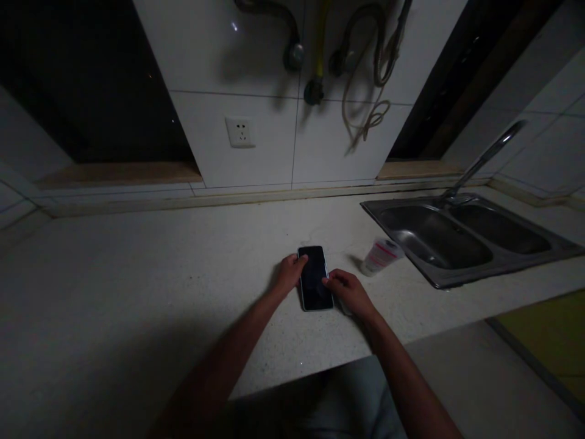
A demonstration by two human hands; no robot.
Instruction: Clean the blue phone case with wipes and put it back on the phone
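Note:
A smartphone (315, 283) with a dark screen and a pale edge is between my two hands, over the white countertop (159, 274). My left hand (289, 272) grips its left side, the thumb lying on the upper part of the screen. On the opposite side my right hand (347, 288) is closed at the phone's lower right edge, thumb on the glass. The fingers beneath the phone are hidden. Part of a pale object shows under my right hand, too covered to name. To the right of that hand stands a clear plastic cup (380, 256) with pink markings.
A double-bowl steel sink (432, 275) with a faucet (487, 155) occupies the right of the counter. On the tiled wall are a power socket (240, 132), a yellow pipe (321, 46), hoses and a hanging cord (365, 125). Dark window openings flank them.

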